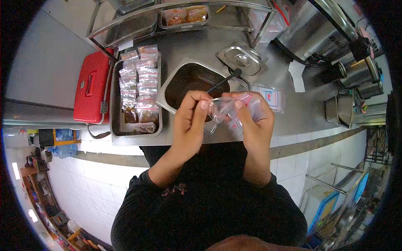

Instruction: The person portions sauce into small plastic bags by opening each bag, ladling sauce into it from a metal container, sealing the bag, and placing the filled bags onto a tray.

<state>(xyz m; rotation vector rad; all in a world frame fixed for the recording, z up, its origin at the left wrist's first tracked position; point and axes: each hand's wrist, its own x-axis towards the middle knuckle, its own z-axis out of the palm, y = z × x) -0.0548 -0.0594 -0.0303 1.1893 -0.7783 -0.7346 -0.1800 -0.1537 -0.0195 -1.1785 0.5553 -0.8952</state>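
Observation:
My left hand [190, 125] and my right hand [256, 123] pinch a clear plastic zip bag [229, 112] between thumbs and fingers, in front of my chest. The bag is crumpled, with pinkish-red marks on it. Just beyond it sits a steel pan [162, 97] of dark brown liquid, partly hidden by my hands. A black-handled utensil [224, 82] leans in the pan; its working end is hidden. Near my right hand lies a pack of clear bags [272, 99] with a blue and red label. To the left, a steel tray [115, 96] holds several filled zip bags [147, 88] in two rows.
A steel lid [240, 58] lies behind the pan. A red case [88, 90] stands left of the tray. A rack [180, 16] with trays spans the back. At right are a large steel appliance [312, 31], a white paper [297, 76] and a steel container [338, 111].

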